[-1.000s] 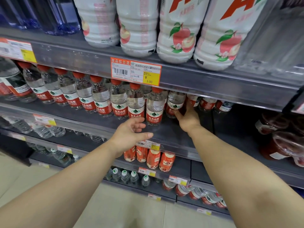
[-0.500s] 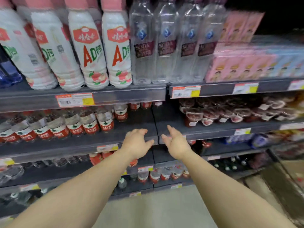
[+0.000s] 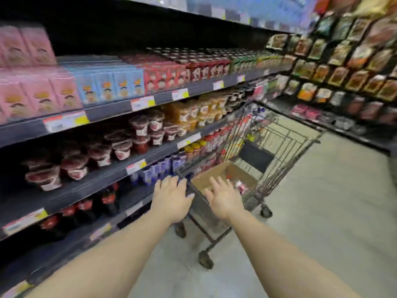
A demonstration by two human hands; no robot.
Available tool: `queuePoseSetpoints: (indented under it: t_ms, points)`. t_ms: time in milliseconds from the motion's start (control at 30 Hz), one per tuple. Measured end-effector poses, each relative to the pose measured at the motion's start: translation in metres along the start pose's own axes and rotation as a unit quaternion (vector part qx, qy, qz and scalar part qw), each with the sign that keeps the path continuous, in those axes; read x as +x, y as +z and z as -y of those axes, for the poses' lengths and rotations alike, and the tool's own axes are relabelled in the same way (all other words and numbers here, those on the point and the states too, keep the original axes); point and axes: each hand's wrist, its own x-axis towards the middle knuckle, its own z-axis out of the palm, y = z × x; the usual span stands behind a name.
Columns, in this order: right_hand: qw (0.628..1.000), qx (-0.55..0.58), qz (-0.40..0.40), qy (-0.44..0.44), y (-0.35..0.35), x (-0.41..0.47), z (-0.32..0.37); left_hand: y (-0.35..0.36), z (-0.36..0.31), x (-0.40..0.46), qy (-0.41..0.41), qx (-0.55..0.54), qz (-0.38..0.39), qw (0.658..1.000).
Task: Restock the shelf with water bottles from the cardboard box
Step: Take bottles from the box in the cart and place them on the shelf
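Observation:
A brown cardboard box [image 3: 231, 172] sits open inside a metal shopping cart [image 3: 277, 151] in the aisle. A blurred red-and-white bottle [image 3: 240, 187] shows at the box's bottom. My left hand [image 3: 170, 195] is stretched out flat with fingers spread, at the cart's near left rim. My right hand [image 3: 222, 195] is also flat and spread, over the near edge of the box. Neither hand holds anything. The water bottle shelf is out of view.
Dark shelves [image 3: 120, 168] along the left carry pink, blue and red cartons, jelly cups and dark bottles. Hanging snack packs [image 3: 348, 67] fill the right wall. Pale floor [image 3: 322, 222] lies to the right of the cart.
My view has swung right from the water bottle shelf to the cart. Both hands left the shelf edge and now reach out over the cart and box.

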Motion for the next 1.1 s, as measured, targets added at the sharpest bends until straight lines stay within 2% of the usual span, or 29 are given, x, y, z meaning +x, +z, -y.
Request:
queuePoseSetpoints:
  t_ms: [200,467,633,867,1000,1100]
  points:
    - [0.997,0.039,-0.023,0.066,-0.011,0.047,-0.073,0.021,-0.06,0.083,0.049,0.013,0.007,0.999]
    - [0.993,0.048,-0.002,0.11,-0.017,0.181,-0.117,0.046,-0.075,0.23,0.056,0.02,0.049,0.997]
    - [0.994,0.037,0.021,0.103,-0.021,0.258,-0.137,0.049,-0.075,0.309,0.05,0.02,0.061,0.997]
    - [0.995,0.02,0.087,0.052,0.0,0.357,-0.163,0.08,-0.059,0.37,-0.018,-0.005,0.105,0.994]
    - [0.986,0.029,0.162,0.021,0.027,0.409,-0.181,0.102,-0.051,0.39,-0.101,-0.055,0.126,0.985]
    - [0.976,-0.011,0.216,-0.014,0.051,0.44,-0.198,0.12,-0.051,0.393,-0.171,-0.083,0.136,0.972]
